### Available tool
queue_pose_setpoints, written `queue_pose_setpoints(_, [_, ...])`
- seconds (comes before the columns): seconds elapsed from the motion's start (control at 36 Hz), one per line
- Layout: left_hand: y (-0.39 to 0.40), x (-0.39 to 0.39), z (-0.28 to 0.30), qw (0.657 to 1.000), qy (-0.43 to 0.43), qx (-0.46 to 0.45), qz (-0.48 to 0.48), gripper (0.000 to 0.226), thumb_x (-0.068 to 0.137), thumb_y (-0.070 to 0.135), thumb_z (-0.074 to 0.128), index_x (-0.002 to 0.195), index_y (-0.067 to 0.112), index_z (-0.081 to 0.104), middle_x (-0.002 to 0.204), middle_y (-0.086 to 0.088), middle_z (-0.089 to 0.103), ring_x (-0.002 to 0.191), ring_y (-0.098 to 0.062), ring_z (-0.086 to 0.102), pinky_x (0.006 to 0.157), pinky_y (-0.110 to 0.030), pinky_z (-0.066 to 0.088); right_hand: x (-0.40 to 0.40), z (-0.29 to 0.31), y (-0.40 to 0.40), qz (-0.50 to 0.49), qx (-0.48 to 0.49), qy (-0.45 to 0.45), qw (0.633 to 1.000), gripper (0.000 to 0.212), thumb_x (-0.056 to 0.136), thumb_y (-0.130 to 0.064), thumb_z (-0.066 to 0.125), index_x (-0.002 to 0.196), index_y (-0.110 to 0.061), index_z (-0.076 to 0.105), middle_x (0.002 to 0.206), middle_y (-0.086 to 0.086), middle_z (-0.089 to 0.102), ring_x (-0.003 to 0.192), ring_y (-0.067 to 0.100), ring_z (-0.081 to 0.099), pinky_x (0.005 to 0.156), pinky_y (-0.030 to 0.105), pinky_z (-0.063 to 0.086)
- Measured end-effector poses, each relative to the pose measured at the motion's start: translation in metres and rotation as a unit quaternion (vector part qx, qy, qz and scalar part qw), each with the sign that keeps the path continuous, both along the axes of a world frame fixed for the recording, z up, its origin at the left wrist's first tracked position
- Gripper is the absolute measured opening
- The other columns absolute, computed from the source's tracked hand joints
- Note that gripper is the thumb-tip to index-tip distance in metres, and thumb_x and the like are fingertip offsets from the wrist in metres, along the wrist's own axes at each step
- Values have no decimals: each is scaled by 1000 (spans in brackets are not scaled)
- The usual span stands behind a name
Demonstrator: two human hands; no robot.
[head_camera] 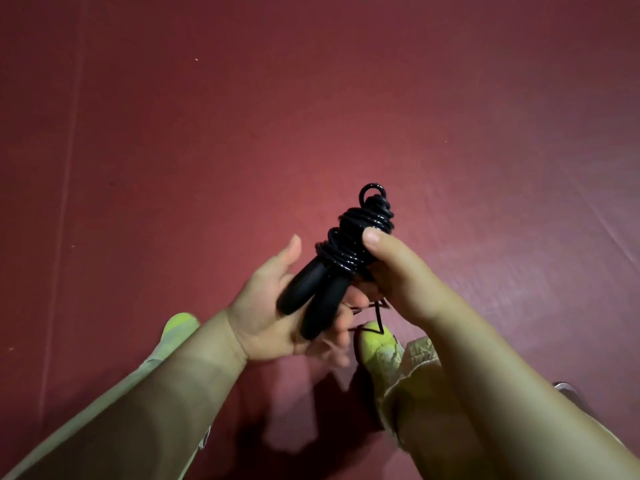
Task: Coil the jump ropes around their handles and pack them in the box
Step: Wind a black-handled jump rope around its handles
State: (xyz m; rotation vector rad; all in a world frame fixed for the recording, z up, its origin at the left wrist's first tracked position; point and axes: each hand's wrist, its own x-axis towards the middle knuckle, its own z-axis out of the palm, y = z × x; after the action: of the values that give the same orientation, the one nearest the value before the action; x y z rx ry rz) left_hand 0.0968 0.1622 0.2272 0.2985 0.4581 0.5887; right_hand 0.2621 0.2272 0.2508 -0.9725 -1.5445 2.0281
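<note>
A glossy black plastic jump rope, coiled around its paired handles, hangs above the dark red floor; the right hand pinches the coils, the open-fingered left hand cradles the handles.

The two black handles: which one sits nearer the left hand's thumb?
The handle farther left in the head view, on the thumb side of the left hand. The other handle lies toward that hand's fingers. The right hand grips the coiled rope.

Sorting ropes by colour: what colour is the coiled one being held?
Glossy black jump rope, handles included; head view.
</note>
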Motion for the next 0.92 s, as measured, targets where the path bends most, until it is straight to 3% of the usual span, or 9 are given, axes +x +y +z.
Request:
queue_pose_setpoints(0.08, [0, 3, 4, 999, 31, -7, -9, 78, 72, 77, 34, 89, 9, 69, 62, 0, 53, 46, -12, 47, 50, -23, 42, 5, -3, 4, 33, -35, -5, 999, 58, 65, -62, 55, 90, -9, 47, 53, -6, 40, 47, 9, 29, 47, 24, 21])
queue_pose_setpoints(0.14, [2, 3, 7, 996, 92, -11, 2, 75, 76, 77, 32, 82, 10, 66, 59, 1, 49, 41, -11, 40, 45, -20, 31, 8, -6, 6, 51, -47, 1, 998, 72, 60, -71, 64, 93, -10, 48, 56, -2, 42, 47, 10, 29, 45, 21, 24])
queue_pose_setpoints(0.28, [5, -1, 7, 962, 269, 22, 35, 74, 70, 74, 30, 82, 7, 61, 60, -2, 49, 42, -13, 38, 46, -23, 22, 11, -7, 4, 44, -22, -103, 993, 69, 78, -76, 33, 85, -9, 49, 68, 10, 38, 47, 10, 26, 44, 24, 20])
queue_pose_setpoints(0.42, [3, 7, -1, 870, 475, 100, 90, 64, 89, 67, 29, 81, 13, 61, 60, -1, 54, 43, -13, 42, 45, -22, 30, 7, -13, 0, 31, 13, -242, 970, 81, 88, -73, 13, 81, -7, 59, 52, -8, 40, 42, 11, 33, 46, 25, 28])
queue_pose_setpoints(0.5, [6, 3, -11, 776, 597, 174, 103, 67, 70, 80, 29, 68, 20, 58, 64, -5, 58, 53, -20, 49, 62, -39, 46, 2, -14, -3, 16, 36, -292, 956, 77, 97, -62, 11, 70, -8, 58, 45, -7, 40, 40, 13, 37, 49, 26, 32])
queue_pose_setpoints(0.58, [5, 2, -11, 740, 638, 189, 102, 71, 64, 80, 24, 70, 18, 57, 67, -4, 61, 61, -23, 54, 76, -46, 50, -1, -15, -4, -7, 48, -300, 953, 74, 98, -59, 10, 67, -9, 55, 40, -9, 38, 39, 11, 35, 50, 27, 31])
queue_pose_setpoints(0.75, [6, 6, -4, 661, 715, 224, 40, 59, 82, 70, 28, 71, 14, 45, 72, -2, 51, 76, -28, 52, 75, -39, 45, -4, -19, -8, 11, 12, -316, 948, 77, 90, -72, 11, 78, -11, 56, 39, -14, 35, 34, 2, 29, 51, 25, 24])
queue_pose_setpoints(0.83, [5, 7, -1, 644, 727, 236, 25, 49, 86, 64, 33, 72, 18, 41, 72, 2, 47, 72, -22, 48, 67, -37, 41, -6, -20, -7, 3, 2, -315, 949, 79, 87, -76, 12, 79, -11, 56, 41, -14, 34, 34, 2, 29, 50, 25, 23])
queue_pose_setpoints(0.92, [6, 9, -1, 662, 714, 227, 35, 44, 79, 65, 43, 88, 22, 50, 81, 5, 53, 77, -17, 53, 70, -36, 44, -7, -17, -5, -14, -19, -289, 957, 72, 89, -75, 18, 74, -13, 52, 47, -11, 31, 39, 7, 24, 47, 27, 20])
